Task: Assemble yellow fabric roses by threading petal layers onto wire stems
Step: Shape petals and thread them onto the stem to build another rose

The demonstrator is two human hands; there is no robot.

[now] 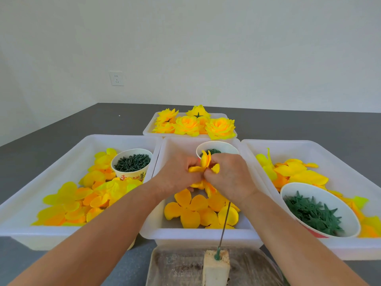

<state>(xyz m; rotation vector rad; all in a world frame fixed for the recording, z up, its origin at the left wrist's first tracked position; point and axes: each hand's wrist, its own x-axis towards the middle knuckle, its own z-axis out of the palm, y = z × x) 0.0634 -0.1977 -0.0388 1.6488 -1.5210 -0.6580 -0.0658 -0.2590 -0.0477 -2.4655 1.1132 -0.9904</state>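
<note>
Left hand point(177, 174) and right hand point(228, 176) fingers both pinching a yellow petal layer point(203, 165), above the middle white tray point(165, 228), wire stem point(225, 221) standing in a block point(216, 265)

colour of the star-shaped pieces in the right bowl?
Dark green star-shaped calyx pieces, best seen in the head view.

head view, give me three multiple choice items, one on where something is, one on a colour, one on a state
1. Where are the finished roses?
A. far tray
B. left tray
C. on the wooden block

2. What colour are the star-shaped pieces in the right bowl?
A. white
B. dark green
C. red

3. What are the hands doing?
A. resting flat
B. both pinching the petal cluster
C. lifting a cup

Key: 1 A, they fill the far tray. 2 B, they look dark green. 3 B, left hand and right hand pinch the petal cluster above the wire stem.
</note>
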